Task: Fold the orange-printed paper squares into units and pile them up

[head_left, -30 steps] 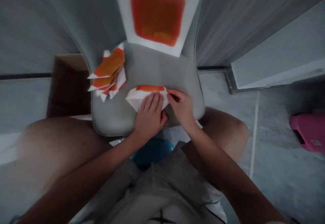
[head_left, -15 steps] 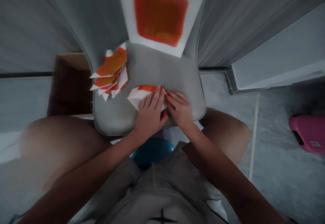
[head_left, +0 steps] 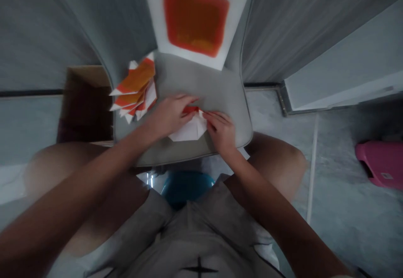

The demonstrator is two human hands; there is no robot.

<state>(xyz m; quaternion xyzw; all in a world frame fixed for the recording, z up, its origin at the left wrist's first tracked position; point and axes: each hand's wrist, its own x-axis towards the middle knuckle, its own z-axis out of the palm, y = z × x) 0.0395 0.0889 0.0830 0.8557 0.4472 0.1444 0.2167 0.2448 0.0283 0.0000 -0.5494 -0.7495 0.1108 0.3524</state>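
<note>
A folded sheet of white paper with red-orange colouring (head_left: 189,130) lies near the front of the grey chair seat (head_left: 189,71). My left hand (head_left: 172,112) grips its upper left side, thumb below and fingers above, and covers that end. At the paper's right upper edge, my right hand (head_left: 222,129) pinches it with fingers pressed together. Several folded paper pieces in white, red and orange (head_left: 137,87) are stacked on the left of the seat. Against the backrest stands a white sheet with a red-orange square (head_left: 195,19).
An open cardboard box (head_left: 85,106) stands on the floor left of the chair. Below the seat, between my legs, is a blue basin (head_left: 187,187). A pink plastic stool (head_left: 382,162) is on the floor at far right. Grey curtains (head_left: 283,22) hang behind.
My left hand has moved from pressing flat on the paper's middle to gripping its upper left side, uncovering the white lower part. My right hand stays at the right edge.
</note>
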